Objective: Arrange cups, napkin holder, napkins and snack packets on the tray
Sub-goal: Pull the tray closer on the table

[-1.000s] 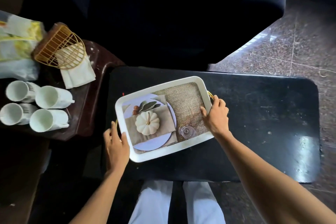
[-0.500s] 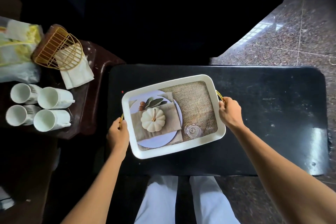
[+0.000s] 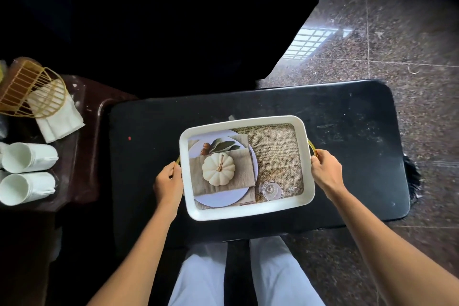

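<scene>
A white tray (image 3: 244,212) with gold handles and a printed pumpkin-and-burlap picture lies on the black table (image 3: 347,131). My left hand (image 3: 169,181) grips its left handle and my right hand (image 3: 326,171) grips its right handle. Nothing stands in the tray. On a dark side table at the left lie white cups (image 3: 27,158) on their sides, a gold wire napkin holder (image 3: 32,92) tipped over, and white napkins (image 3: 60,122) beside it. The snack packets are out of view.
The brown side table (image 3: 87,161) sits left of the black table and slightly lower. A dark sofa (image 3: 173,20) fills the area behind. Speckled stone floor (image 3: 397,45) lies to the right. My white-trousered legs (image 3: 203,278) are under the near table edge.
Both hands closed on the tray's handles and the tray shifted right toward the middle of the black table, turning squarer to me. The items on the side table did not move.
</scene>
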Action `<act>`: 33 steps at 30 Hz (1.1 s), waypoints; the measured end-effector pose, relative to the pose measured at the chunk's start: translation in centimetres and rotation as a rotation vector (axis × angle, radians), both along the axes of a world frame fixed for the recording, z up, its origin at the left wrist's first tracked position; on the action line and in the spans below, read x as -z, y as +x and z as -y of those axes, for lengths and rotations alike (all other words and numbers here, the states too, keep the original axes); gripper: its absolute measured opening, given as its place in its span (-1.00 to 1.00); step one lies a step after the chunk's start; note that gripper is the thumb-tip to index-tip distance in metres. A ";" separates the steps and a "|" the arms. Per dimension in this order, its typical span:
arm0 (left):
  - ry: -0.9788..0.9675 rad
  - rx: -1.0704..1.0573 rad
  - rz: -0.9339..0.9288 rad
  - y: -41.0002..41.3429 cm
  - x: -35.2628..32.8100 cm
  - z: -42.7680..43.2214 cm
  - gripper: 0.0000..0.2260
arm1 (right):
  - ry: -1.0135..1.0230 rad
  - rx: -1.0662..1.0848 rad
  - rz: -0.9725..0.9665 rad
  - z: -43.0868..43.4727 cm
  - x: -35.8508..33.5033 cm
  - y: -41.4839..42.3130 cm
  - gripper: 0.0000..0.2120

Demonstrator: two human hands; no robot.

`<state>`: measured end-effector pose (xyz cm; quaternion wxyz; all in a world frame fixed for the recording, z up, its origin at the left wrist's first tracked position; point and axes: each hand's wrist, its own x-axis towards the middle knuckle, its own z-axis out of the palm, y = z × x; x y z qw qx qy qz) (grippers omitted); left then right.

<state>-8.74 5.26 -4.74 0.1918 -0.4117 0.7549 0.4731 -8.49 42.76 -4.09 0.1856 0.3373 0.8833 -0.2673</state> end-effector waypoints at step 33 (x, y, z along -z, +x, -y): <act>-0.033 0.211 0.046 -0.5 -0.5 -3.0 -0.55 | 0.000 0.023 -0.064 -2.4 0.4 1.6 -0.62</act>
